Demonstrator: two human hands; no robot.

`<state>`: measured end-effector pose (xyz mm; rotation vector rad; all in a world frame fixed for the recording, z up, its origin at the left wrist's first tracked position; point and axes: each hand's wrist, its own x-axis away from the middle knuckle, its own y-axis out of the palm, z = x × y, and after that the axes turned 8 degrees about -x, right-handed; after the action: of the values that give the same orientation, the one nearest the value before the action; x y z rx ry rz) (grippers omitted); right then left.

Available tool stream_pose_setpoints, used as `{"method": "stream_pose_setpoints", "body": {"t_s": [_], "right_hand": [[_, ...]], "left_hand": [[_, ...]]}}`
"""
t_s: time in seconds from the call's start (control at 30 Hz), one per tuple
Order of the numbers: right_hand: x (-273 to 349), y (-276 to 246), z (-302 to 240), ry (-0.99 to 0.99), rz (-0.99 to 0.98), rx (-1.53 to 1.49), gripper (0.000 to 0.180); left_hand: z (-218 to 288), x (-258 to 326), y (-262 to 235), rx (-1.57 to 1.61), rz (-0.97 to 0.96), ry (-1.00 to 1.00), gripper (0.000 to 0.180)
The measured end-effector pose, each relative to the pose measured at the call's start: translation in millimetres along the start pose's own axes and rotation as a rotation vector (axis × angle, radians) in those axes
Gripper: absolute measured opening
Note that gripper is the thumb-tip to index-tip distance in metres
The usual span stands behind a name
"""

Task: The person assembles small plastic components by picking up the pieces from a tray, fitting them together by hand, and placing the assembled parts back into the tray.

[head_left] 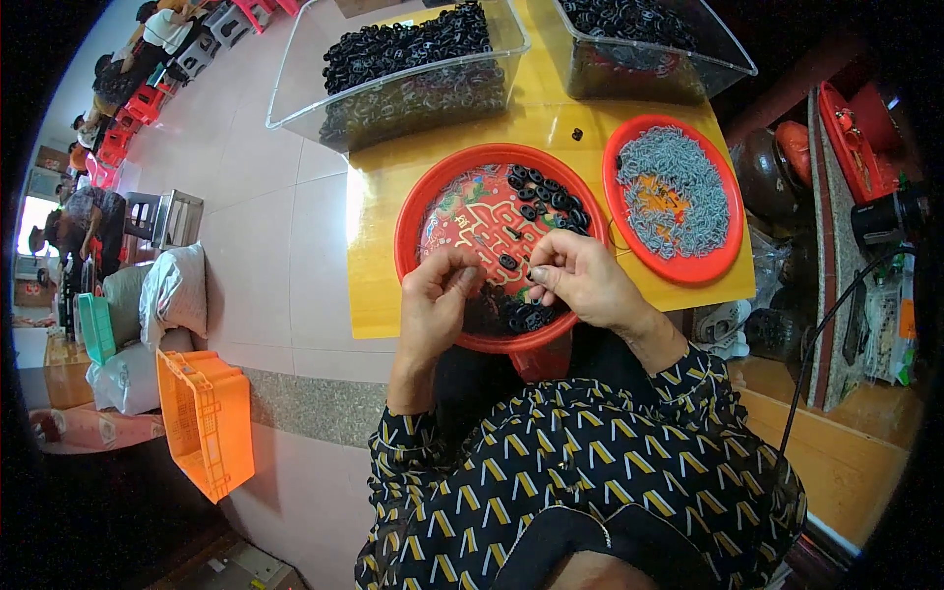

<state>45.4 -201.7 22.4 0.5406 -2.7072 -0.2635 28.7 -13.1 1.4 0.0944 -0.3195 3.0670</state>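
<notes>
Patterned sleeves, both hands working over the red tray (pixel 408 236).
Left hand (pixel 433 295) and right hand (pixel 580 280) each pinch narrowly, seemingly on small black rings (pixel 551 197); steadying the wrists on the rim should help.

pale tiled floor (pixel 256 256), perhaps red stools (pixel 138 103)

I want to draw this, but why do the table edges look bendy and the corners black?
In the head view, the fisheye lens bends the yellow table toward the rim and leaves dark corners; the hands over the red tray look sharp, and daylight glares off the clear bins.
</notes>
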Motion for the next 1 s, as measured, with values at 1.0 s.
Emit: {"method": "stream_pose_setpoints", "body": {"t_s": [1.0], "right_hand": [[14.8, 20.0, 13.7, -0.124, 0.06, -0.045, 0.007]], "left_hand": [[-3.5, 23.9, 34.4, 0.703, -0.029, -0.135, 0.007]]}}
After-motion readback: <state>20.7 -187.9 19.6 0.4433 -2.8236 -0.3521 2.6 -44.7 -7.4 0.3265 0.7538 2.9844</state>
